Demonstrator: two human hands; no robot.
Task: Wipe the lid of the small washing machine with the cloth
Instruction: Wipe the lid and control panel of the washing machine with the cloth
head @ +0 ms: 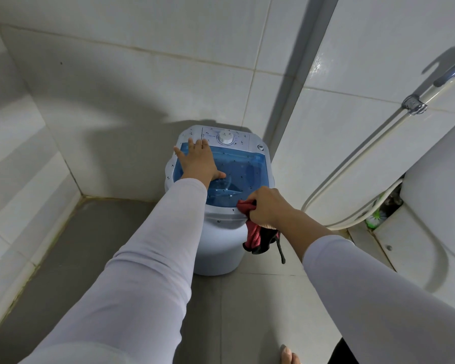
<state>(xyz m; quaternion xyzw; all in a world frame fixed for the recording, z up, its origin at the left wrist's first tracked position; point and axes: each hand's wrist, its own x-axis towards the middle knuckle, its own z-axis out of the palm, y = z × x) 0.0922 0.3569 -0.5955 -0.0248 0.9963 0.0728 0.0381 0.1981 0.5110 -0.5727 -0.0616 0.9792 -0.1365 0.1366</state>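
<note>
A small white washing machine (216, 243) stands on the floor in the tiled corner. Its see-through blue lid (244, 169) is speckled with dark spots, and a white dial (225, 137) sits on the panel behind it. My left hand (197, 160) lies flat on the far left part of the lid, fingers spread. My right hand (267, 207) grips a red and black cloth (255, 232) at the lid's near right corner; most of the cloth hangs down the machine's side.
Tiled walls close in behind and to the left. A white hose (352, 174) with a metal clip runs down the right wall beside a white fixture (431, 206). A green brush (376, 218) lies by its base. My bare toes (288, 354) show at the bottom.
</note>
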